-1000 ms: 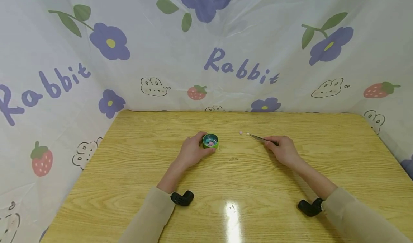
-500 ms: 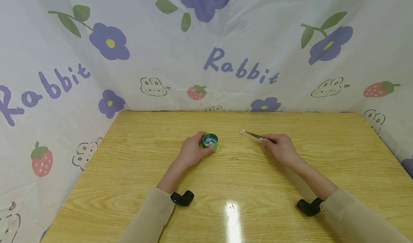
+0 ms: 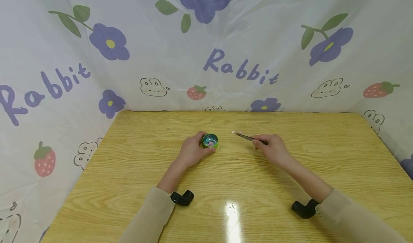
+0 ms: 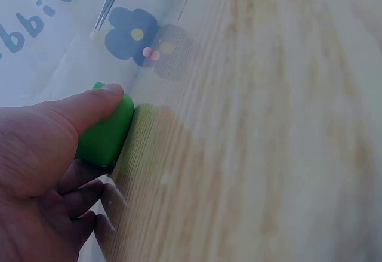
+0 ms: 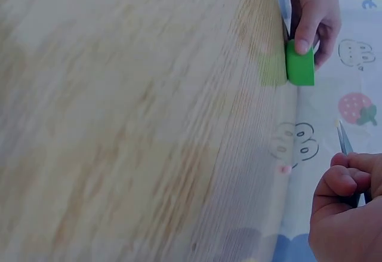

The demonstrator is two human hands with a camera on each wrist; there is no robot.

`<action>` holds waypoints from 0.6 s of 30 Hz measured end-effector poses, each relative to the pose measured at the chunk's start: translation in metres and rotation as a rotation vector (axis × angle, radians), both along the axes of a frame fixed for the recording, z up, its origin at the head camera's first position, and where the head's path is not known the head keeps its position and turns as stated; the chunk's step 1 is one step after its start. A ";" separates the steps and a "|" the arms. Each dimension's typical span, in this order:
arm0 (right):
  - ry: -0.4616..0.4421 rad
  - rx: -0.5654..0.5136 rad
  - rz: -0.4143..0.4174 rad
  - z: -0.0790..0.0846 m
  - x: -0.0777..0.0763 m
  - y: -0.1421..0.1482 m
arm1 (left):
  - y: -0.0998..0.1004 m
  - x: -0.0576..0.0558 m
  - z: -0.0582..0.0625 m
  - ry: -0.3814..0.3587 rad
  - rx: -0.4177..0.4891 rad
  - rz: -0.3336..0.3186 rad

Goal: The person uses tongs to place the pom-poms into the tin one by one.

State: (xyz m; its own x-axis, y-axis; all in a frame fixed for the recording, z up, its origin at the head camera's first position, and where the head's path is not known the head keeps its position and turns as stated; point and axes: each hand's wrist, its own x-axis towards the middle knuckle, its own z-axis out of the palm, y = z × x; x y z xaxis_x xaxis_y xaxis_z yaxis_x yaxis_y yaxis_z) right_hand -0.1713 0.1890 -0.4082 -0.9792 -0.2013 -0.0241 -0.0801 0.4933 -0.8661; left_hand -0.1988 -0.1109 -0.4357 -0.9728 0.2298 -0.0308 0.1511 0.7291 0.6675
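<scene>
My left hand (image 3: 191,151) grips a small round green cup (image 4: 107,132) that stands on the table, its thumb on the near side. Inside the cup, in the head view, lie a pink ball (image 3: 211,143) and some bluish pieces. My right hand (image 3: 274,150) holds a pair of dark tweezers (image 3: 245,137), pinched between thumb and fingers and pointing left toward the cup. At their tips is a tiny pale bead (image 3: 233,132), which the left wrist view shows raised above the tabletop. A small pink bead (image 4: 147,52) rests on the table below the tweezers, its reflection beside it.
The wood-grain table (image 3: 155,200) is glossy, with a bright light reflection near its front. A white cloth (image 3: 277,38) printed with flowers, strawberries and rabbits hangs behind and at the sides. Black wrist cameras (image 3: 182,198) sit on both forearms.
My right hand has moved left with the tweezers, carrying the pale bead from the right of the pink bead to its left, nearer the cup. The left hand and cup stay put.
</scene>
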 end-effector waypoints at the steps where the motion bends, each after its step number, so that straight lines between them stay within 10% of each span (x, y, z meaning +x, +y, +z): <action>1: -0.002 -0.009 0.004 0.000 0.000 -0.002 | 0.000 0.000 0.000 -0.002 0.000 0.001; 18: -0.031 -0.047 0.062 0.000 0.000 -0.031 | -0.001 -0.003 0.000 -0.013 -0.001 0.002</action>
State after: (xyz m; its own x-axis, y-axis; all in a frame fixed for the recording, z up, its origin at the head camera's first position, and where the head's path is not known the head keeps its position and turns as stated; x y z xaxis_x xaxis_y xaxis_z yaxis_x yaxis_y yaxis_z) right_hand -0.1714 0.1579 -0.4085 -0.9638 -0.2632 -0.0433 -0.0822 0.4474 -0.8906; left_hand -0.2014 -0.1115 -0.4359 -0.9727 0.2279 -0.0440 0.1408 0.7300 0.6688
